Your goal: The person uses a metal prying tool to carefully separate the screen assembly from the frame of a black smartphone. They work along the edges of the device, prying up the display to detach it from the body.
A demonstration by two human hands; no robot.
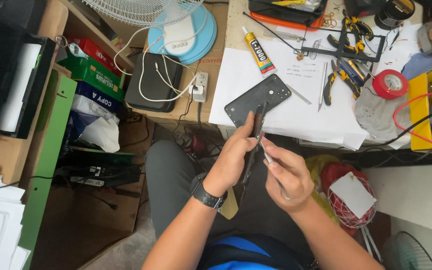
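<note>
— 2 hands on 1 thing, right? What is it?

— A slim black phone frame [254, 145], held edge-on over the person's lap, just off the near edge of the table [236, 20]. The left hand [233, 157] is clamped on it, thumb on 1 side and fingers wrapped behind.

— And the right hand [287, 172]?

— Closed on a thin metal tool [267, 156], pinched like a pen, its tip touching the frame's edge beside the left thumb.

— Anything on the left wrist?

— A black wristwatch [207, 196].

— What lies closest on the table?

— A black phone back cover [257, 99], flat on a white paper sheet [296, 112], just beyond the top of the frame. Whether they touch, I cannot tell.

— Further out?

— A yellow glue tube [258, 50] lies at an angle near the sheet's far edge. To the right are 2 pairs of pliers [345, 76] with yellow and black handles, then a red tape roll [390, 83]. A yellow box [426, 107] stands at the table's right end, with red wires [406, 117] looping in front of it.

— And to the left of the table?

— A white fan [181, 27] on a pale blue base, a black case [153, 82] with white cables across it, and a white power adapter [200, 86]. Stacked paper reams sit on a wooden shelf [93, 75] at far left.
</note>
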